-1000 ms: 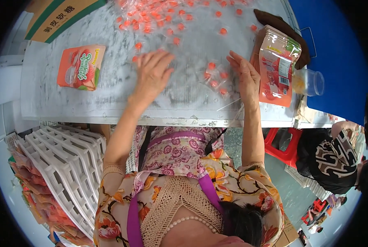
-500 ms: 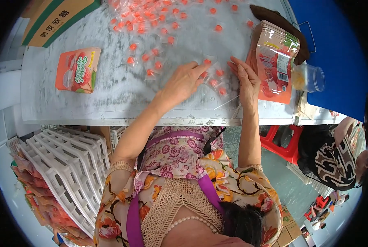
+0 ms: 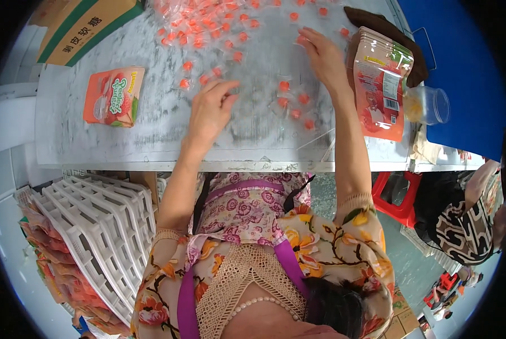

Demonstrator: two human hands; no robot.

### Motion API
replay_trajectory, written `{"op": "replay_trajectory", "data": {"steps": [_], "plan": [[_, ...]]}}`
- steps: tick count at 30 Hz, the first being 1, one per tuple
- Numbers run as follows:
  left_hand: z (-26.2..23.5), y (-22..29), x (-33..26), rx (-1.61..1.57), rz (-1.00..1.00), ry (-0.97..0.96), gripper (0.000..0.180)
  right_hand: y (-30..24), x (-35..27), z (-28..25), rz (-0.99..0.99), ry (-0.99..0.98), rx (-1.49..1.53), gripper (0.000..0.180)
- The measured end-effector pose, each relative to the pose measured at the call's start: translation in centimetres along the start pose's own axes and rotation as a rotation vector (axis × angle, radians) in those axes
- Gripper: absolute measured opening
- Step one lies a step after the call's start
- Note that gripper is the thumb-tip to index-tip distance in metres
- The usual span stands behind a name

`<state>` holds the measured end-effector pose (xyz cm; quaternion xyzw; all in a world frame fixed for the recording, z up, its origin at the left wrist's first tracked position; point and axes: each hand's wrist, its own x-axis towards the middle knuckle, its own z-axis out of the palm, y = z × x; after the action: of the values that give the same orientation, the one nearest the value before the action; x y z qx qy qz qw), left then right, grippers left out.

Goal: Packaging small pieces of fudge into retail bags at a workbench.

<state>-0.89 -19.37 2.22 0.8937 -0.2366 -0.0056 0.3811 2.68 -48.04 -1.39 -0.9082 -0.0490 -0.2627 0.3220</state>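
Several small orange candies in clear wrappers (image 3: 284, 86) lie scattered over the grey table (image 3: 151, 144), thickest at the far edge (image 3: 208, 22). My left hand (image 3: 210, 110) lies palm down mid-table with its fingers bent together. A few candies sit just beyond its fingertips, and I cannot see whether it holds any. My right hand (image 3: 321, 53) is stretched farther out, fingers spread, with its fingertips on a candy (image 3: 303, 39). Right of that hand lies a stack of printed orange pouches (image 3: 380, 85).
A single orange pouch (image 3: 113, 96) lies at the table's left and a cardboard box (image 3: 78, 28) at the far left corner. A clear plastic cup (image 3: 428, 104) lies beside the stack. White plastic crates (image 3: 94, 226) stand below left. A red stool (image 3: 397, 195) and another person (image 3: 462, 220) are at right.
My left hand pulled back leftward from the candies near my right hand. My right hand reached farther up the table, toward the far candies.
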Motion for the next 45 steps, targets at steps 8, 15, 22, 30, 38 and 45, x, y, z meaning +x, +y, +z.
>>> {"op": "replay_trajectory", "data": {"steps": [8,15,22,30,38,45], "plan": [[-4.8,-3.1,-3.6,-0.028,-0.241,0.235,0.023,-5.0,-3.3,-0.5,-0.015,-0.442,0.105,0.033],[-5.5,-5.4,-2.7,-0.018,-0.271,0.252,0.03,-7.0,-7.4,-3.7,-0.028,-0.524,0.062,0.036],[-4.6,-9.4,1.7,0.234,-0.027,0.188,0.033,-12.7,-3.5,2.8,0.008,-0.482,0.319,0.037],[-6.3,-8.6,0.3,0.046,-0.113,-0.085,0.034,-11.9,-2.9,7.5,-0.11,-0.481,0.284,0.042],[-7.0,-8.2,0.0,0.168,0.019,-0.077,0.049,-12.6,-2.8,6.5,-0.041,-0.414,0.292,0.036],[-7.5,-8.9,-1.0,0.185,-0.079,-0.183,0.058,-12.3,-3.1,6.8,-0.113,-0.415,0.244,0.036]]}}
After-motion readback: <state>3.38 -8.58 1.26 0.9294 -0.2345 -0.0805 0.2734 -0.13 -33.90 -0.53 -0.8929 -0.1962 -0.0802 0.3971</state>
